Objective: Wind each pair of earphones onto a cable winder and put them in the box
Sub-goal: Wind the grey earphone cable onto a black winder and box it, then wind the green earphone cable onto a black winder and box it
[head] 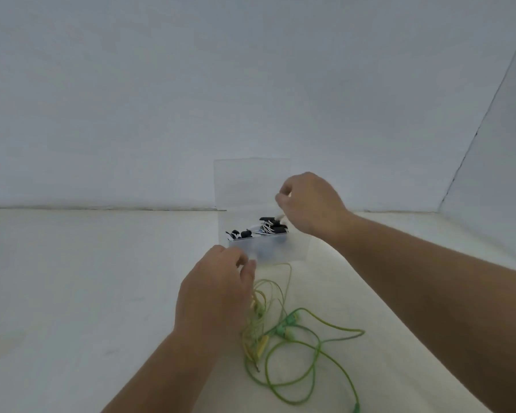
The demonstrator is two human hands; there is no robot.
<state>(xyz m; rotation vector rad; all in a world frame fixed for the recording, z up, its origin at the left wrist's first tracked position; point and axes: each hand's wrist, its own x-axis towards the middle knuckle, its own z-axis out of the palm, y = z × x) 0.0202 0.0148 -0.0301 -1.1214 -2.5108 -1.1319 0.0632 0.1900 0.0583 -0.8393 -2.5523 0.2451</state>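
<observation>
So the loose earphones [310, 341] are a green-to-yellow tangle on the table [72, 293], just on the near side of the box [268, 251], with one thin loop reaching almost to its front wall. No real long axis to them, it's just a sprawl of loops running from the box back toward the person.

The left hand [215, 293] is right at the tangle's left edge, fingers loosely curled. I don't see any cable actually held in it, so I'd call it empty. It's clearly the nearer hand for the next pickup.

The right hand [310, 204] is over the box's right end, fingers curled above the black-and-white wound bundles [268, 226]. Can't tell if it's pinching the pale bit there or not.

The box lid [245, 183] stands up at the back, so entry is from above or the front. Left of the box is bare table.
</observation>
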